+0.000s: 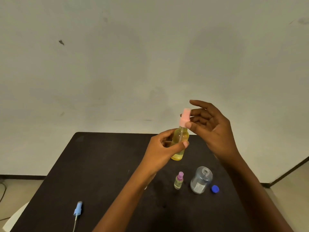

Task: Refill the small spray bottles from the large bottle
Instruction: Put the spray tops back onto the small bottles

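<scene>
Pink-capped bottle: full, above the table. Left hand fingers clamped round it; right hand pinches its cap. Purple-capped bottle: filled, standing. Large bottle: open, apparently drained. Blue spray head: loose, likely pending.

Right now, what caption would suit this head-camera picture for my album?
Left hand holds a small bottle of yellow liquid while the right hand pinches its pink spray top, above a dark table.

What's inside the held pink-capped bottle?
Yellow liquid fills most of the small bottle, with the dip tube of the pink sprayer. The left hand covers its middle and left side.
</scene>
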`<state>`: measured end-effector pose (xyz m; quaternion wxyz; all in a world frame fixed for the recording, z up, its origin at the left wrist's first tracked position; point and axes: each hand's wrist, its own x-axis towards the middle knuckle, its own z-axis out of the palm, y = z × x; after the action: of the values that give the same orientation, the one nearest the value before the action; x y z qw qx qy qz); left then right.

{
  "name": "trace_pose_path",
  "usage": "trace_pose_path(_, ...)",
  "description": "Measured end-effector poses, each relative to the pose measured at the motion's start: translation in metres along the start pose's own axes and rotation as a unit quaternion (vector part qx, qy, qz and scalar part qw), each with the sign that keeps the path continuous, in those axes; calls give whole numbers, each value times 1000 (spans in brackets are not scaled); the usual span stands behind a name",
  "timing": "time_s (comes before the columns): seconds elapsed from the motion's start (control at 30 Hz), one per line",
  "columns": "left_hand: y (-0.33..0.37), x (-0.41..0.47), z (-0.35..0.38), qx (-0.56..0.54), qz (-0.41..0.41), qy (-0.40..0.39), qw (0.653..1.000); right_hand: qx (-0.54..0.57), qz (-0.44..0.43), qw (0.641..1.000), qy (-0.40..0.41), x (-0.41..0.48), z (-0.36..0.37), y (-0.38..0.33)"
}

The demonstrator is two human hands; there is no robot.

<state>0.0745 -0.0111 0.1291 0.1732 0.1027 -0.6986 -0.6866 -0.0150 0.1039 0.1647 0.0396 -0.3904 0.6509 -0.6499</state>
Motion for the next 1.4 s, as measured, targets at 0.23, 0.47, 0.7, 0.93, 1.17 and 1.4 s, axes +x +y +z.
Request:
trace_pose_path(0.23, 3, -1, -3, 7, 4, 8, 1000, -10, -8, 1000, -19, -1, 2, 1)
trace_pose_path(0.47, 4, -2, -3, 12, 12, 6, 1000, 2, 9, 1000, -25, -2, 1, 0)
trace_pose_path(0.7, 6, -1, -3, 10, 6, 4, 1000, 0, 36, 998, -48, -3, 3, 4)
trace_pose_path(0.93, 8, -1, -1, 19, 0, 11, 1000, -14, 20, 999, -28, -2, 4, 7)
trace_pose_path(1.17, 9, -2, 0, 16, 16, -5, 1000, -11, 32, 999, -18, -3, 8, 6)
trace_pose_path(1.4, 10, -3, 0, 9, 13, -2, 1000, 81, 59, 995, -30, -5, 7, 2)
